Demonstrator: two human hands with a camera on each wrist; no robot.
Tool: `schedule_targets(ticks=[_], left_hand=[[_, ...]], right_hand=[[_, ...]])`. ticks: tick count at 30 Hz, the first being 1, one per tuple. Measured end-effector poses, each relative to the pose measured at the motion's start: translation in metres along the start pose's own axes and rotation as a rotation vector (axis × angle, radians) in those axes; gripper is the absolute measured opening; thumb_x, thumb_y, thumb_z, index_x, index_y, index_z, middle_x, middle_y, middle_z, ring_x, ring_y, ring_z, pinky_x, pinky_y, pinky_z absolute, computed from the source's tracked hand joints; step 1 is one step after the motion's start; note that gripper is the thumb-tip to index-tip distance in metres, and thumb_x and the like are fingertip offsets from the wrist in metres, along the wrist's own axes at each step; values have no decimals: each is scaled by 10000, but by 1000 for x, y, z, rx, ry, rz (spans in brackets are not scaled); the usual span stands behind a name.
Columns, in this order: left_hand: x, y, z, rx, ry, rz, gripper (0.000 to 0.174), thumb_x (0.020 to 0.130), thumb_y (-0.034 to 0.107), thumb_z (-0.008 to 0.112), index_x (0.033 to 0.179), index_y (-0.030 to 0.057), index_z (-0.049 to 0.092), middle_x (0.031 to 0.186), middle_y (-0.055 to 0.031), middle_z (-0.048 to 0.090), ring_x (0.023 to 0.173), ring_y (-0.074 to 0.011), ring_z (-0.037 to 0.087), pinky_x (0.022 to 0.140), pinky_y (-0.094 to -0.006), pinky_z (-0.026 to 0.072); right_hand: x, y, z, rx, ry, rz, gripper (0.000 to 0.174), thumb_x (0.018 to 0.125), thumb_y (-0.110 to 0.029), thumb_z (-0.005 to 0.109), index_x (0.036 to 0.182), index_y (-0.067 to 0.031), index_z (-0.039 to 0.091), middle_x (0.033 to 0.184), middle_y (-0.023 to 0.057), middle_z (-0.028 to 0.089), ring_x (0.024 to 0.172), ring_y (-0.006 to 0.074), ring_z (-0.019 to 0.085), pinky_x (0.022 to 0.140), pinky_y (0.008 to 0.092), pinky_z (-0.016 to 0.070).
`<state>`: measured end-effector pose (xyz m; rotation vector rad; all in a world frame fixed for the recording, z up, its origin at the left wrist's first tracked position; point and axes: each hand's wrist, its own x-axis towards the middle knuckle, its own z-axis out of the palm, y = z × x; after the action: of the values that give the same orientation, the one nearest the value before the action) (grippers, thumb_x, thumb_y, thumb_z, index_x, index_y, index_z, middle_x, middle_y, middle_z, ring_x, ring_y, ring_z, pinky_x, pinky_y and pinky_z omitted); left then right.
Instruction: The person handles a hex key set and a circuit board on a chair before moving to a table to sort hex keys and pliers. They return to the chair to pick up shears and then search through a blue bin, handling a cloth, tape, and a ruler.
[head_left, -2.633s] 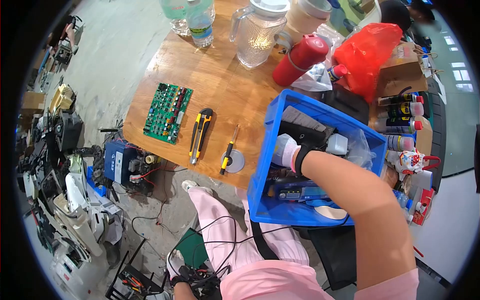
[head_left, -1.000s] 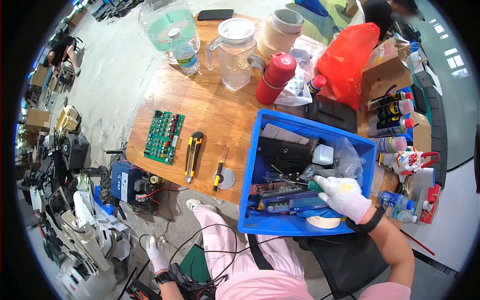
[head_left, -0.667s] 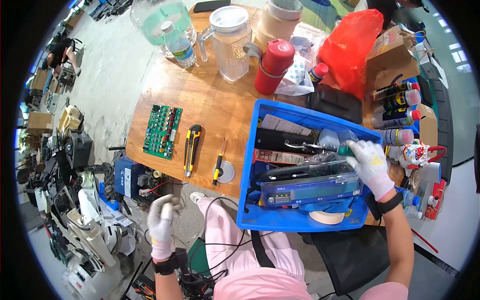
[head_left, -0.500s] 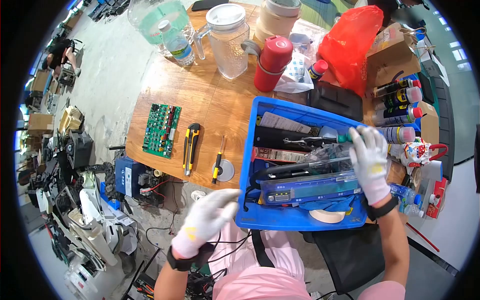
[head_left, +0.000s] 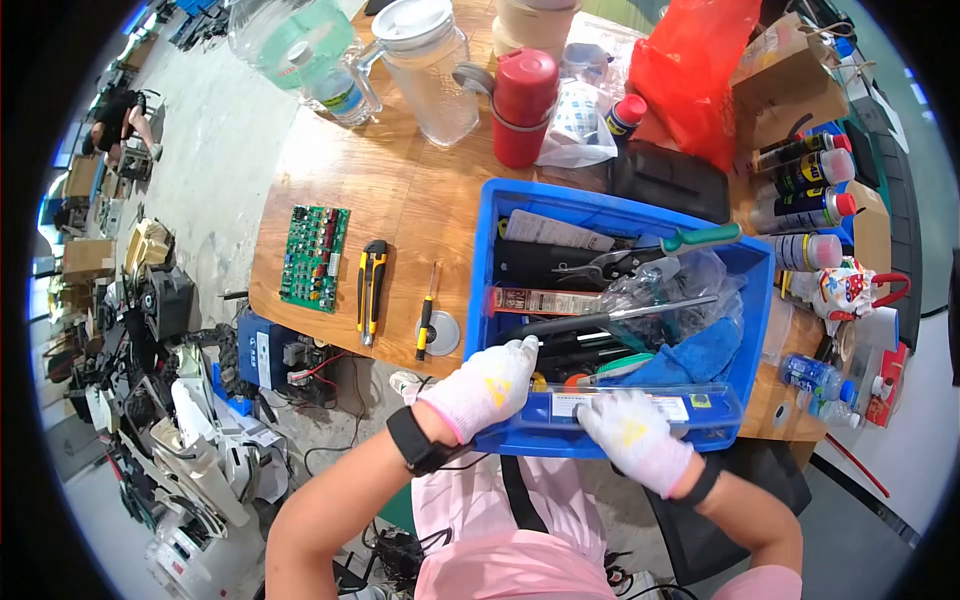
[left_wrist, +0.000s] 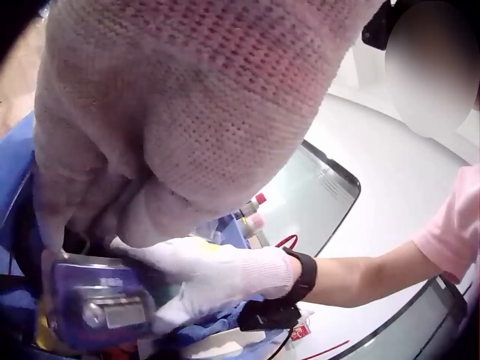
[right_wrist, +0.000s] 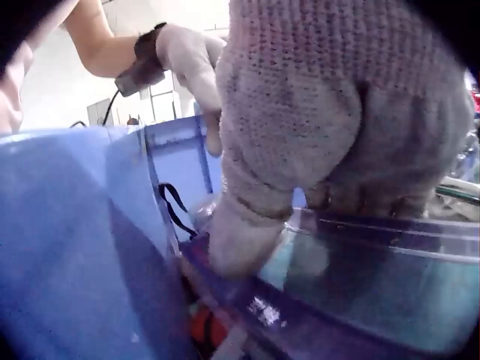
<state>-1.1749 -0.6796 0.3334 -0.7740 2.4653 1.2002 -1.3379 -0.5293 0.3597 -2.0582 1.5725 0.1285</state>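
Note:
My gloved right hand grips a long blue plastic case with a clear lid, along the near wall of the blue bin. In the right wrist view the thumb lies on the case's near side and the fingers on its far side. My gloved left hand reaches over the bin's left wall, fingertips by the case's end, which has a small display; I cannot tell whether they grip anything. Close beyond is a black-handled tool with a metal bar. A green-handled tool with metal jaws lies farther back.
In the bin are also a blue glove and clear plastic bags. Left of it lie a screwdriver, a utility knife and a green circuit board. A red flask and glass pitcher stand behind.
My right hand has carried the green-handled tool to the back of the bin, let go, and taken the blue case, now tilted at the near wall. My left hand has risen from below to the bin.

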Motion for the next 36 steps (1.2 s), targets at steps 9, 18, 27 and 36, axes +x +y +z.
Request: schedule_targets(ticks=[9, 18, 27, 36], left_hand=[[60, 3, 44, 316, -210, 42, 217, 784, 55, 471, 952, -49, 560, 803, -224, 625, 752, -339, 632, 634, -389, 506], [67, 11, 59, 425, -128, -216, 160, 795, 112, 540, 918, 60, 627, 849, -150, 658, 770, -268, 658, 595, -381, 524], [42, 24, 25, 679, -30, 68, 116, 763, 124, 553, 807, 49, 630, 675, -97, 638, 626, -216, 655, 515, -314, 497], [38, 64, -11, 728, -163, 99, 159, 772, 198, 534, 783, 69, 628, 716, -112, 630, 647, -247, 647, 530, -362, 503]], right_hand=[[-30, -10, 3, 53, 120, 136, 239, 710, -156, 539, 937, -83, 556, 840, 66, 519, 786, 235, 517, 694, 375, 397], [-36, -12, 0, 57, 187, 167, 182, 711, -168, 539, 880, -106, 563, 831, 56, 522, 794, 224, 527, 692, 358, 407], [-38, -12, 8, 52, 174, 183, 212, 722, -175, 534, 916, -98, 570, 848, 65, 532, 793, 220, 533, 694, 362, 408], [-44, -13, 7, 105, 141, 172, 265, 715, -149, 532, 971, -94, 572, 837, 70, 519, 795, 231, 522, 708, 370, 407]])
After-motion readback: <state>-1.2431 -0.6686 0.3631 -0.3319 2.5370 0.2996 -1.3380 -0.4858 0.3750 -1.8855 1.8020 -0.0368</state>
